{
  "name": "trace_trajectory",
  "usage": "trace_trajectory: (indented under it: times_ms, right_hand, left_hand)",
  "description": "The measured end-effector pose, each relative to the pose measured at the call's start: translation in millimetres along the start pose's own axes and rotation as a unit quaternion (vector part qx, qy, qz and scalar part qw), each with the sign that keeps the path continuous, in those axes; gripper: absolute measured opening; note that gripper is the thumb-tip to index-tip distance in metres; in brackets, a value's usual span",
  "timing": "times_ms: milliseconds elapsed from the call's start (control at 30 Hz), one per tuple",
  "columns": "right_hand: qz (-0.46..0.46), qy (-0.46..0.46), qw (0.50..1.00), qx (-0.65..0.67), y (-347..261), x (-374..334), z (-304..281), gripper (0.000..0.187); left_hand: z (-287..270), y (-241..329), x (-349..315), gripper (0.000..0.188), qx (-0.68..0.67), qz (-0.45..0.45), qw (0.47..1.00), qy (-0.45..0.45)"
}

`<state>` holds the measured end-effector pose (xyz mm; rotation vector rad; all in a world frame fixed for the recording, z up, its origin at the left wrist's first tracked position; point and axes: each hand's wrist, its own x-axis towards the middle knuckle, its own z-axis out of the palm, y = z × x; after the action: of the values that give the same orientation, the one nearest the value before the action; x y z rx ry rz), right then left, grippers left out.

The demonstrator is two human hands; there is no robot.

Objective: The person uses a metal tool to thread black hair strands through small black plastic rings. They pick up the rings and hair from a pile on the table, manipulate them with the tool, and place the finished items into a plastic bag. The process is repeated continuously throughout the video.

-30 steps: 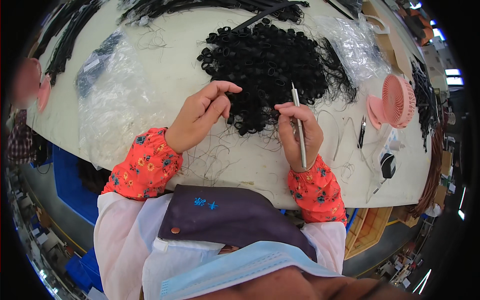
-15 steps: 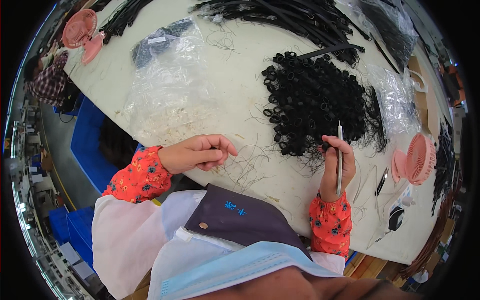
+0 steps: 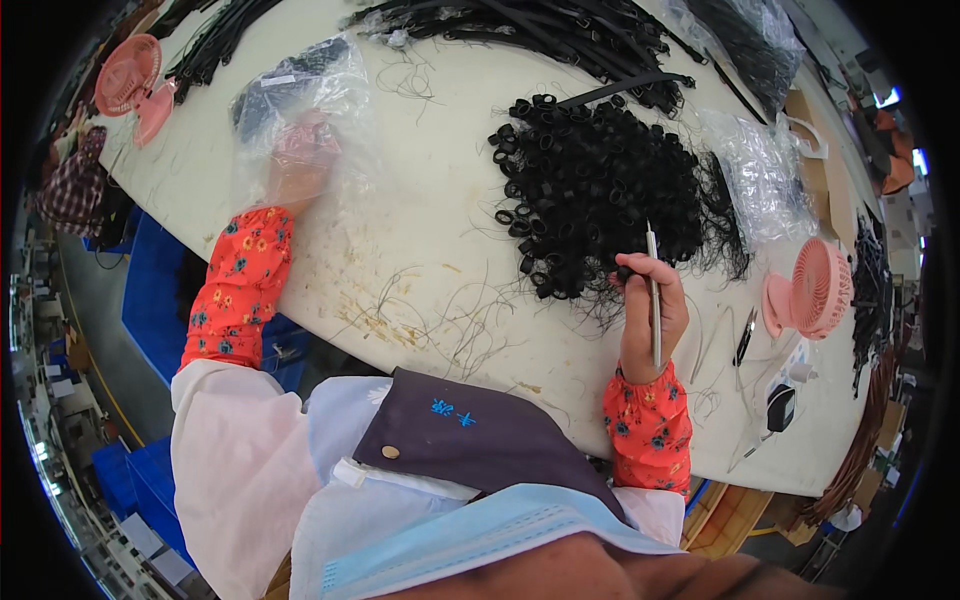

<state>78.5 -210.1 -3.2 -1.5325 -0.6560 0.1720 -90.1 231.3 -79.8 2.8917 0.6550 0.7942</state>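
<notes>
My left hand (image 3: 300,165) reaches into a clear plastic bag (image 3: 345,95) at the far left; the film blurs its fingers, so I cannot tell what they hold. Dark items (image 3: 280,95) lie at the bag's far end. In my right hand (image 3: 655,315), a slim silver pen-like tool (image 3: 655,295) stands with its tip pointing away from me. Between the thumb and fingertips of that hand is a small black loop (image 3: 625,273). Just beyond it spreads a large heap of small black loops (image 3: 600,190) with loose threads.
A pink fan (image 3: 820,290) stands at right, near black-handled snips (image 3: 745,335) and a black tape measure (image 3: 781,407). Another pink fan (image 3: 130,75) is at far left. Black straps (image 3: 540,35) lie at the back. Blue bins (image 3: 160,290) sit beside the table's left edge. Thread scraps (image 3: 470,330) litter the tabletop.
My left hand has moved from the near middle of the table away and leftward, into the plastic bag. The right hand keeps its hold beside the heap. The whole view has shifted slightly.
</notes>
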Motion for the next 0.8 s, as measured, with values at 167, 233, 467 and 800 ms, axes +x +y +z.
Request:
trace_trajectory:
  times_ms: [167, 233, 467, 800]
  right_hand:
    - [0.002, -0.005, 1.000, -0.026, 0, 2, 0, 0.020]
    - [0.001, -0.016, 1.000, -0.009, 2, 5, 4, 0.020]
    - [-0.010, -0.013, 1.000, -0.012, 3, 3, -1, 0.021]
    - [0.002, 0.014, 1.000, -0.022, -4, 0, 0, 0.018]
  left_hand:
    - [19, -64, 37, 0.037, 0.274, 0.083, 0.954, -0.092]
    - [11, -89, 38, 0.041, 0.375, 0.076, 0.909, -0.165]
    - [13, -79, 55, 0.049, 0.185, -0.007, 0.982, -0.038]
    - [-131, 104, -5, 0.019, -0.139, -0.026, 0.967, -0.212]
